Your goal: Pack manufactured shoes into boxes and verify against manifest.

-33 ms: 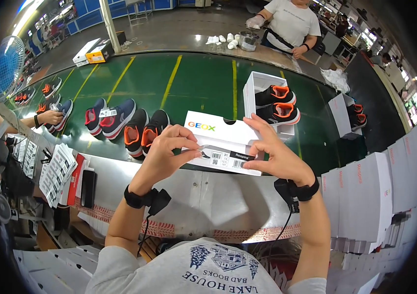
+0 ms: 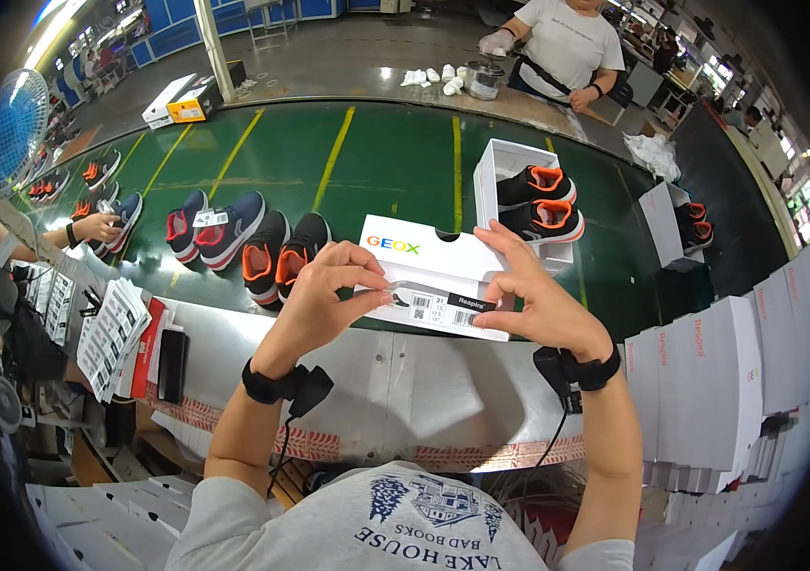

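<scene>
A white shoebox (image 2: 457,259) with coloured lettering lies in front of me at the near edge of the green conveyor belt. Along its side facing me runs a black-and-white label (image 2: 433,312) with barcodes. My left hand (image 2: 331,285) pinches the left end of this label between thumb and forefinger. My right hand (image 2: 549,303) grips the box's right end, fingers on top and thumb on the side by the label's right end. Just behind it, an open white box (image 2: 487,190) has a pair of black-and-orange sneakers (image 2: 547,219) in it.
Black-and-orange sneakers (image 2: 264,255) and a navy pair (image 2: 234,228) stand left on the belt. Label sheets (image 2: 112,333) lie at the left of the metal ledge (image 2: 367,390). Stacked white boxes (image 2: 700,390) rise at right. A co-worker (image 2: 566,48) stands across the belt.
</scene>
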`<action>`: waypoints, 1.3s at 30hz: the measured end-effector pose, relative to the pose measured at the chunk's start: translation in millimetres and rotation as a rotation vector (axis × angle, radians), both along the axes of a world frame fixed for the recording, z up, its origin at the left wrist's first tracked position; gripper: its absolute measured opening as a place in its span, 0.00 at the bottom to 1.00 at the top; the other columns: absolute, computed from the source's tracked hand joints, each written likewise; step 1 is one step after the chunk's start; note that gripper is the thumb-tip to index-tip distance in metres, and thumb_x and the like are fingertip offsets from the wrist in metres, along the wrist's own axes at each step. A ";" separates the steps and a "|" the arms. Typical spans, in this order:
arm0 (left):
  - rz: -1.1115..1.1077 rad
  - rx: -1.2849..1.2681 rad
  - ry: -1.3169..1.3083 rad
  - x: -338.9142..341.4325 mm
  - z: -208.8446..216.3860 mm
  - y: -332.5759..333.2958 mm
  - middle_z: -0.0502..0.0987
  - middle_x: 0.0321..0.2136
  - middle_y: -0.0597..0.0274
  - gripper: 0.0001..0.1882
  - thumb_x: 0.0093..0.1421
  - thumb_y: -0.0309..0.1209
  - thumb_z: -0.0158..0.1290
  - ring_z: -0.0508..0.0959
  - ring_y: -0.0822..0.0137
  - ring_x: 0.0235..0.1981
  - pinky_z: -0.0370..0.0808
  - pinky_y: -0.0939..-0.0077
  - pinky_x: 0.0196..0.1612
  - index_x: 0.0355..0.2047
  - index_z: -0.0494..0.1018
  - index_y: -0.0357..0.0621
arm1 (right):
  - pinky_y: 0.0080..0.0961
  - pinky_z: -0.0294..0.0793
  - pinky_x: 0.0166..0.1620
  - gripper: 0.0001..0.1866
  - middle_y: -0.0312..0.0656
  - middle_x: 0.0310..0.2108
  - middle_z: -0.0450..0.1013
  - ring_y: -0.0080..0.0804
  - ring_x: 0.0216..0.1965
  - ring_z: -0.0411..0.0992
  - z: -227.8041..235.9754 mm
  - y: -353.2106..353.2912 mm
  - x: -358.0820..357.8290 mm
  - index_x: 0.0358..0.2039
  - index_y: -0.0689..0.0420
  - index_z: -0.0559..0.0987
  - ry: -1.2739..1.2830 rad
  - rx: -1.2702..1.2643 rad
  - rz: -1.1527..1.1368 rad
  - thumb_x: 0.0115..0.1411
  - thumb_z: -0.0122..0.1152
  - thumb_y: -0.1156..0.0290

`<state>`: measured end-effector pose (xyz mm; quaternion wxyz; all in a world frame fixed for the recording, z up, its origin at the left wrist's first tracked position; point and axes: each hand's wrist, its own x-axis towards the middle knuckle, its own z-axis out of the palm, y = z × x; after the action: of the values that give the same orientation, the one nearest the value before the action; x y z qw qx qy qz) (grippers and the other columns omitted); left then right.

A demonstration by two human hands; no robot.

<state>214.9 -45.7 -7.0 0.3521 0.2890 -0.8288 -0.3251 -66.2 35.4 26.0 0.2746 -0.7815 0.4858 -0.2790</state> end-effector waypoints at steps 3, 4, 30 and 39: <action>-0.008 0.014 0.000 -0.3 0.3 -1.0 0.74 0.33 0.68 0.06 0.47 0.24 0.63 0.72 0.69 0.40 0.68 0.76 0.43 0.28 0.80 0.44 | 0.30 0.68 0.50 0.14 0.47 0.66 0.50 0.50 0.70 0.38 1.7 -0.5 -0.3 0.20 0.55 0.71 0.033 -0.009 -0.003 0.47 0.71 0.69; -0.007 0.010 -0.007 -0.3 0.8 -1.2 0.74 0.33 0.68 0.06 0.47 0.24 0.64 0.72 0.68 0.40 0.68 0.76 0.43 0.28 0.81 0.44 | 0.30 0.68 0.50 0.14 0.47 0.66 0.50 0.50 0.70 0.38 1.2 -1.0 -0.4 0.20 0.55 0.71 0.032 -0.008 -0.003 0.47 0.71 0.69; 0.294 -0.453 -0.620 10.5 -33.7 23.8 0.58 0.59 0.34 0.44 0.54 0.50 0.56 0.59 0.45 0.62 0.52 0.51 0.64 0.60 0.56 0.29 | 0.45 0.51 0.62 0.25 0.47 0.54 0.66 0.44 0.57 0.59 -21.7 -18.7 18.5 0.53 0.58 0.69 0.367 -0.509 -0.330 0.61 0.52 0.55; 0.066 0.236 0.358 -48.6 -42.9 -30.3 0.46 0.66 0.42 0.37 0.66 0.36 0.46 0.47 0.53 0.68 0.48 0.66 0.66 0.65 0.39 0.32 | 0.37 0.68 0.43 0.32 0.44 0.38 0.68 0.42 0.37 0.68 -7.2 11.7 30.7 0.58 0.51 0.67 0.537 -0.528 -0.255 0.53 0.63 0.58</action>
<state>166.2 -76.0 -50.0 0.4680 0.2929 -0.6992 -0.4542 -35.5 47.1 18.8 -0.1094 -0.8039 0.5449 -0.2119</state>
